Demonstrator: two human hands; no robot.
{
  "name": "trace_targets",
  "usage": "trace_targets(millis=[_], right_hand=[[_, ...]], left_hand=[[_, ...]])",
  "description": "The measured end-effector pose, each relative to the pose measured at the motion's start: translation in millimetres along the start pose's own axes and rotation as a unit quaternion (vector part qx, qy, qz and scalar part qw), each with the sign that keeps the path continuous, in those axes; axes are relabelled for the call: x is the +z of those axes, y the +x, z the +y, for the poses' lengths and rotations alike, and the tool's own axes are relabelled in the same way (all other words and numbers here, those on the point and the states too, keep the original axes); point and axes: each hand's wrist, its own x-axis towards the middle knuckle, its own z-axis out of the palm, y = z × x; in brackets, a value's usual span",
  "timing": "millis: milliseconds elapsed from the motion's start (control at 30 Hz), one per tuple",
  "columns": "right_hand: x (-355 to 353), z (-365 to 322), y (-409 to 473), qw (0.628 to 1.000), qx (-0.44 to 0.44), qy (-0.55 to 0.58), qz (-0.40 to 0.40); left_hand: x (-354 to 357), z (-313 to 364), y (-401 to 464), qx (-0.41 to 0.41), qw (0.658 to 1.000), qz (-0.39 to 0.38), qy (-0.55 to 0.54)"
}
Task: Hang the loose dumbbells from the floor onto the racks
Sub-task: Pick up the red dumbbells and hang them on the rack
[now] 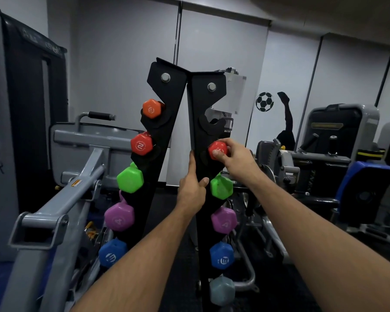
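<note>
Right hand [231, 154] grasps the red dumbbell [217, 149], fingers curled over its hexagonal end, holding it at the second cradle of the right rack [203, 131]. Left hand [193, 188] grips that rack's inner edge, thumb across the front face, just below and left of the right hand. Directly beneath the right hand hang green [221, 186], purple [223, 219] and blue [221, 255] dumbbells. The left rack [162, 104], left of both hands, carries an orange dumbbell [152, 108] at top.
</note>
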Motion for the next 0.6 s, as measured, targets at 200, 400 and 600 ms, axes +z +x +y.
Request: trace_targets(millis=[200, 400, 600], right_hand=[[1.7, -3.1, -10.4, 1.0, -0.008, 0.004, 0.022], [13.9, 15.1, -69.3, 0.99, -0.038, -0.009, 0.137], [57.5, 69.7, -178.2, 0.988, -0.026, -0.013, 0.154]], left_hand=[[-11.6, 0.5, -2.9, 0.021, 0.999, -0.021, -0.032], [-23.1, -8.3, -23.1, 0.023, 0.999, -0.018, -0.032], [-17.2, -65.9, -69.1, -0.012, 0.999, -0.03, 0.025]])
